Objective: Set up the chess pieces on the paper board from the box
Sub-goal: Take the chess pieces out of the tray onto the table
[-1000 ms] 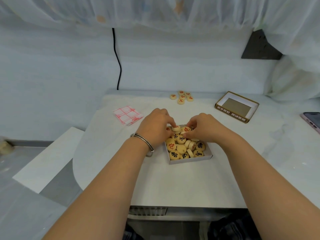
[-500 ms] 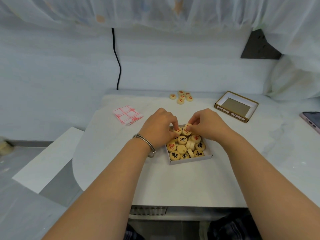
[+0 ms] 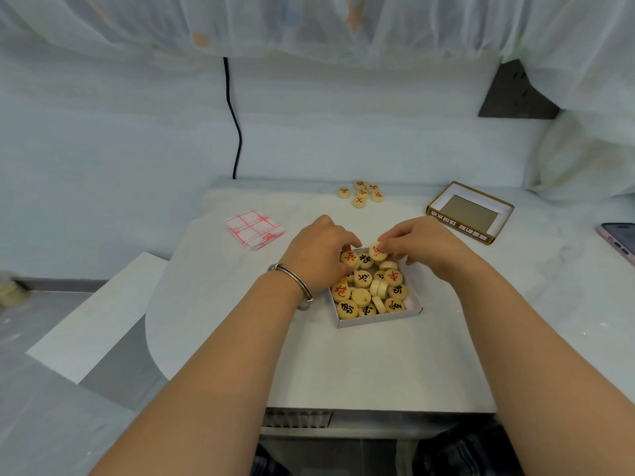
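A shallow white box (image 3: 378,319) on the table holds several round wooden chess pieces (image 3: 364,297) with red or black characters. My right hand (image 3: 422,245) pinches a red-marked piece (image 3: 377,251) on edge just above the box's far end. My left hand (image 3: 319,255) reaches into the box's far left corner, its fingertips on a red-marked piece (image 3: 349,258). A folded paper board (image 3: 255,232) with red lines lies to the left. Several red-marked pieces (image 3: 360,193) sit in a cluster at the table's far edge.
The box lid (image 3: 470,211) lies upturned at the back right. A phone (image 3: 618,240) rests at the right edge. A black cable (image 3: 236,132) hangs down the wall behind. A lower white ledge (image 3: 99,317) sits to the left of the table.
My right hand has drawn back and lifted a red-marked piece up on edge above the box. My left hand has shifted slightly toward the far left corner of the box.
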`<state>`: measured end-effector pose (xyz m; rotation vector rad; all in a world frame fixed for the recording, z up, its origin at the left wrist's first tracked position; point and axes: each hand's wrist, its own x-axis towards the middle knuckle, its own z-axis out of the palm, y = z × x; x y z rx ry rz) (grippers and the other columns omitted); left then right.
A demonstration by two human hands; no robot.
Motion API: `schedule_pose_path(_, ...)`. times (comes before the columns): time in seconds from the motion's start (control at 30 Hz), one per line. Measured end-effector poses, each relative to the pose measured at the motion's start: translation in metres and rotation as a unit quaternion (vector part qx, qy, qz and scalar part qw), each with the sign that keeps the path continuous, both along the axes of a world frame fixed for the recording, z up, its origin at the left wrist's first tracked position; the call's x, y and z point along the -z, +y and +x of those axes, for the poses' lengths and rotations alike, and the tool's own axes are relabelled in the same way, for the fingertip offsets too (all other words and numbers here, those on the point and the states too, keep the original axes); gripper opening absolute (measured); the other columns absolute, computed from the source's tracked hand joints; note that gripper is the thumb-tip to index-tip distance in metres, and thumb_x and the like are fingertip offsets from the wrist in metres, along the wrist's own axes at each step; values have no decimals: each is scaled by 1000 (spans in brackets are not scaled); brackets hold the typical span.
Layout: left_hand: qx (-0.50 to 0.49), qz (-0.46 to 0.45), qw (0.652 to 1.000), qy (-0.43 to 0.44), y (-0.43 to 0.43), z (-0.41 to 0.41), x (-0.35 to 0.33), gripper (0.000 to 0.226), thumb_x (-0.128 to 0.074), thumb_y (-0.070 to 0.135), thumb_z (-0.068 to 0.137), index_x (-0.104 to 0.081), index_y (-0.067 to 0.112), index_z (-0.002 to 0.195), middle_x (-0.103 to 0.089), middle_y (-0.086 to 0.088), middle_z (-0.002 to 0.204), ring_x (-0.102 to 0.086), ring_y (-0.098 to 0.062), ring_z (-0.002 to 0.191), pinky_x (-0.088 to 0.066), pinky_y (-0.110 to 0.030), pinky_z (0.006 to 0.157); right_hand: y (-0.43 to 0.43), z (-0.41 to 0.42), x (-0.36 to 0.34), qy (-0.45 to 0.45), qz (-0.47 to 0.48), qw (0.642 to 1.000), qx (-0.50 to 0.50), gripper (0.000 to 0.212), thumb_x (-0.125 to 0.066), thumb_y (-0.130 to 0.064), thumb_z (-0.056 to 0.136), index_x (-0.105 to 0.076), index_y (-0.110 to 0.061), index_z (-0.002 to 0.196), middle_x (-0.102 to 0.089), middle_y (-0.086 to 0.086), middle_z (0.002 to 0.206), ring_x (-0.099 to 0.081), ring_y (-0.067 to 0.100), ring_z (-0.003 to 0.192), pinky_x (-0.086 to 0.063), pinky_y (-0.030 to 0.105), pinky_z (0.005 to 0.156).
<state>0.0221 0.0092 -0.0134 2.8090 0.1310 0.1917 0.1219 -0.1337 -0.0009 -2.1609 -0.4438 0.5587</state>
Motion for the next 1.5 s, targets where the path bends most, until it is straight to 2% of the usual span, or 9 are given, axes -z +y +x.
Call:
schedule_pose_path(0.2, 22, 33, 999, -10, 0, 7, 6, 31, -56, 25, 88, -64, 22, 118, -65, 2, 110, -43, -16, 110, -37, -24, 78, -3, 22, 7, 143, 171, 959, 174, 15, -63, -3, 86, -61, 2, 99, -59, 10, 72, -54, 14, 59, -49, 20, 48)
schedule_pose_path(0.33, 24, 5, 1000, -4, 4, 12, 5, 26, -59, 24, 85, -67, 22, 110, -67, 3, 105, -47, -13, 102, -37, -21, 75, 10, 33, 21, 128, 163, 957, 203, 7, -62, -1, 86, -58, 1, 81, -61, 14, 70, -60, 18, 59, -53, 21, 47)
schedule_pose_path(0.53, -77, -174, 980, -60, 12, 27, 2, 23, -70, 16, 77, -71, 17, 100, -69, 1, 97, -57, -8, 83, -48, -19, 76, 37, 46, 31, 76, 169, 964, 192, 15, -58, -1, 86, -58, -4, 72, -63, 14, 67, -63, 19, 58, -56, 27, 61)
schedule_pose_path(0.7, -151, -154, 976, -12, 23, 49, 10, 21, -65, 15, 78, -70, 17, 98, -66, -1, 102, -60, -17, 93, -51, -28, 82, 49, 60, 40, 53, 173, 961, 207, 12, -56, -2, 86, -63, -2, 76, -65, 12, 67, -64, 16, 56, -57, 23, 59)
schedule_pose_path(0.93, -231, -177, 956, -36, 36, 78, 17, 19, -65, 15, 80, -68, 14, 99, -64, -4, 109, -59, -21, 102, -48, -28, 85, 51, 67, 38, 125, 255, 933, 221, 1, -57, -2, 89, -58, -2, 88, -66, 13, 78, -68, 17, 70, -57, 20, 59)
schedule_pose_path(1.1, -244, -355, 901, -50, 40, 89, 21, 27, -79, 11, 71, -68, 11, 96, -67, -9, 100, -68, -29, 92, -56, -36, 86, 39, 78, 39, 59, 164, 950, 259, 19, -57, 0, 86, -57, -4, 68, -61, 15, 64, -59, 21, 52, -57, 34, 68)
schedule_pose_path(1.17, -268, -367, 888, -66, 45, 89, 24, 25, -78, 11, 71, -68, 11, 94, -68, -9, 100, -69, -29, 88, -56, -37, 85, 40, 80, 41, 42, 136, 954, 265, 21, -56, 1, 87, -57, -3, 66, -61, 14, 61, -58, 20, 50, -56, 34, 69)
schedule_pose_path(1.3, -299, -215, 928, -62, 46, 90, 27, 25, -67, 11, 80, -68, 14, 104, -65, -5, 112, -61, -23, 103, -48, -27, 86, 42, 77, 39, 70, 169, 948, 260, 7, -54, 2, 88, -61, 0, 87, -64, 12, 67, -64, 17, 56, -57, 25, 65)
schedule_pose_path(1.5, -248, -268, 929, -58, 40, 93, 24, 41, -56, 5, 87, -57, 11, 127, -57, -7, 131, -52, -23, 121, -39, -30, 104, 44, 74, 27, 110, 205, 949, 214, 21, -46, -2, 92, -54, 1, 112, -63, 12, 77, -68, 22, 81, -57, 27, 73)
